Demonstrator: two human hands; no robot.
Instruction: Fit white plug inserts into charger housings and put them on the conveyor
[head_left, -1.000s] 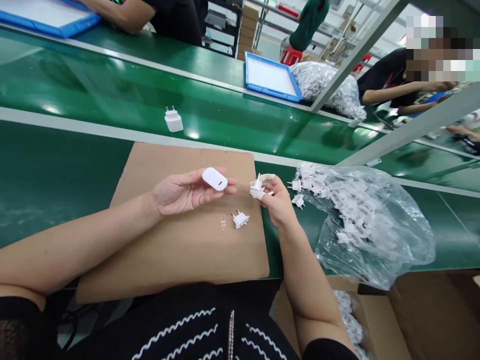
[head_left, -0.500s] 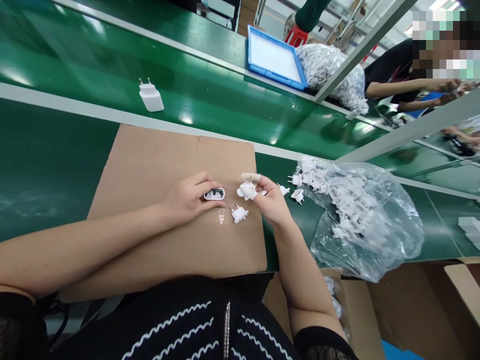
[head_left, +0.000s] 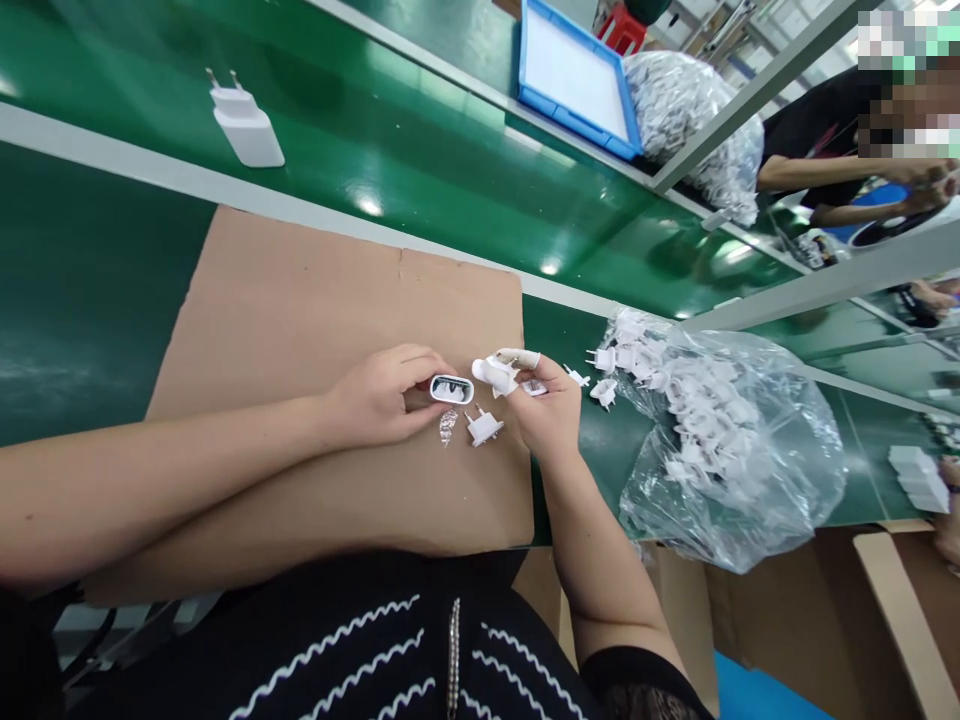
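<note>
My left hand [head_left: 397,392] grips a white oval housing [head_left: 451,390], its open end facing up and showing parts inside. In my right hand [head_left: 547,405], between thumb and fingers, is a white plug piece [head_left: 496,373]; a finger wears a pale cover. Another white plug piece [head_left: 484,427] lies on the brown cardboard [head_left: 300,300] between the hands, beside a small clear plastic scrap [head_left: 448,428]. Just right of my right hand, a few loose plug pieces [head_left: 603,392] rest on the green table.
A clear bag [head_left: 787,450] spills many plug pieces at the right. An assembled charger [head_left: 251,130] lies on the green belt. Beyond are a blue tray [head_left: 577,75], a full plastic bag [head_left: 690,110], a slanted metal post [head_left: 757,100] and a person's hands [head_left: 922,185].
My left hand and the housing have moved slightly right, closer to my right hand. The charger on the belt has shifted left and up in view, and the camera view has shifted a little.
</note>
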